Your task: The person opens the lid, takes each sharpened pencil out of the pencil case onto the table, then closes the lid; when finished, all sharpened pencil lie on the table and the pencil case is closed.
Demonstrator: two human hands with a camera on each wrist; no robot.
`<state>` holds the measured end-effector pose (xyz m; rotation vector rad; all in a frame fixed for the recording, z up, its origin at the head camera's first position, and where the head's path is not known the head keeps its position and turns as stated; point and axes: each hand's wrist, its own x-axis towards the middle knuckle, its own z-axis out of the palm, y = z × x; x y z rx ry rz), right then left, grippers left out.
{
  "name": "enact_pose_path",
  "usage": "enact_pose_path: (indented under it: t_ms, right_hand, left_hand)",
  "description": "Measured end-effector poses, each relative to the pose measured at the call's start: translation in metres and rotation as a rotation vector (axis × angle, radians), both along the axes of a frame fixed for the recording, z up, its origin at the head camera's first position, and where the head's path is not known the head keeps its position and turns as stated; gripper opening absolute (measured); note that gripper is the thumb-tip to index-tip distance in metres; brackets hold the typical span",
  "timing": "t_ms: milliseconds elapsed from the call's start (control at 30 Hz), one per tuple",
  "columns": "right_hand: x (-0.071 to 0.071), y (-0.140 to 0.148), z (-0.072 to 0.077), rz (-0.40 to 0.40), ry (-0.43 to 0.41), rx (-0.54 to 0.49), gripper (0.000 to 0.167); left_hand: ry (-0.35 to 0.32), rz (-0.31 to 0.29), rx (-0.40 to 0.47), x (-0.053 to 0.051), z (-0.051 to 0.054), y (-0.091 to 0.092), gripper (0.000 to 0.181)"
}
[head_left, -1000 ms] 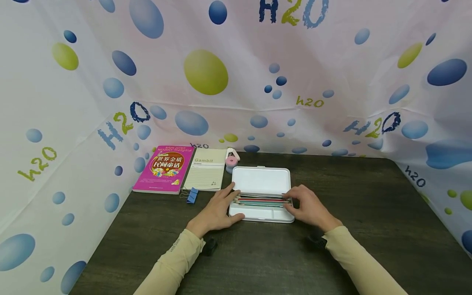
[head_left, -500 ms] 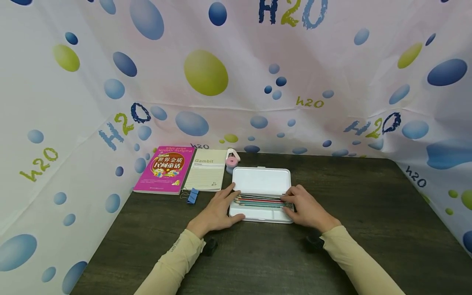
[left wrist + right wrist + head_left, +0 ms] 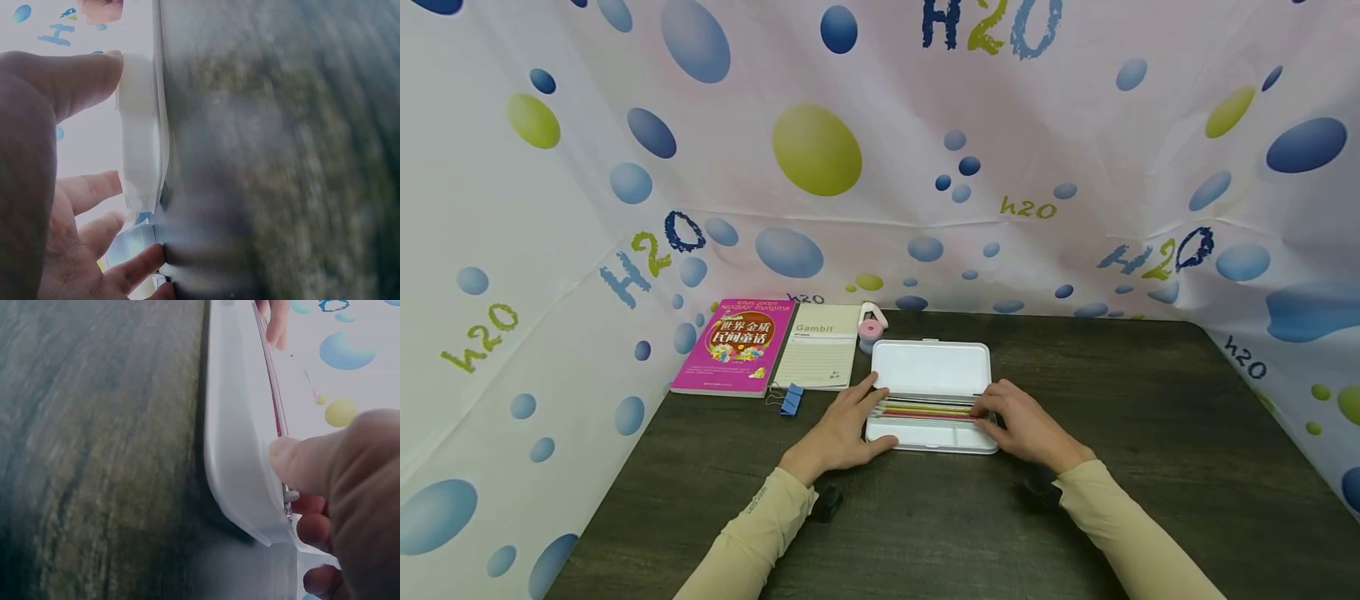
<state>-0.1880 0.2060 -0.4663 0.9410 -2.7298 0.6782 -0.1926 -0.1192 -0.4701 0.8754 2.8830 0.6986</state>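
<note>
An open white pencil case (image 3: 931, 368) lies on the table, with its lid tipped back. Along its middle lies a row of colored pencils (image 3: 928, 409), yellow and red ones showing on top. My left hand (image 3: 838, 427) rests spread at the case's left end, its thumb (image 3: 94, 78) touching the front edge. At the right end, my right hand (image 3: 1024, 425) holds the pencil ends between thumb and curled fingers. In the right wrist view, the right thumb (image 3: 303, 461) lies against a red pencil (image 3: 275, 394); the fingertips behind it are partly hidden.
Behind the left hand lie a pink book (image 3: 735, 347) and a cream notebook (image 3: 817, 347). A blue binder clip (image 3: 791, 400) lies before them. A small pink-and-white object (image 3: 872, 327) stands behind the case. Patterned cloth (image 3: 880, 208) rises behind the dark table (image 3: 1120, 400).
The top pencils changed from mostly teal and red to yellow and red. My right hand shifted slightly left along them. My left hand stayed at the case's left end.
</note>
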Motion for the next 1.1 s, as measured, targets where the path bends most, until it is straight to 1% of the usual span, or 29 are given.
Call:
enact_pose_path:
  t_ms: [100,200,300,500,667,767,933,1100]
  right_hand:
    - [0.001,0.001,0.000,0.006,0.006,0.000,0.012]
    - [0.002,0.002,0.000,0.016,0.036,-0.006,0.012]
    - [0.002,0.003,-0.002,0.000,0.066,-0.029,0.011]
    - [0.002,0.011,-0.002,-0.057,0.058,-0.126,0.013]
    - [0.005,0.026,-0.001,-0.085,0.055,-0.188,0.016]
    - [0.007,0.037,0.000,-0.130,0.035,-0.214,0.016]
    - [0.013,0.056,0.004,-0.238,-0.010,-0.246,0.012]
    - [0.021,0.083,0.006,-0.349,-0.010,-0.268,0.008]
  left_hand:
    - [-0.004,0.003,0.001,0.000,0.000,0.000,0.081]
    - [-0.002,0.002,-0.001,0.000,-0.001,0.001,0.081]
    - [0.000,0.003,-0.004,0.000,-0.001,0.001,0.081]
    - [-0.004,0.013,-0.008,0.000,0.000,0.002,0.081]
    - [-0.009,0.016,-0.011,0.000,-0.001,0.001,0.082]
    - [-0.011,0.016,-0.007,0.000,-0.001,0.000,0.082]
    - [-0.010,0.014,0.002,0.000,-0.001,-0.001,0.080]
    - [-0.003,0.008,0.001,0.000,-0.001,0.000,0.080]
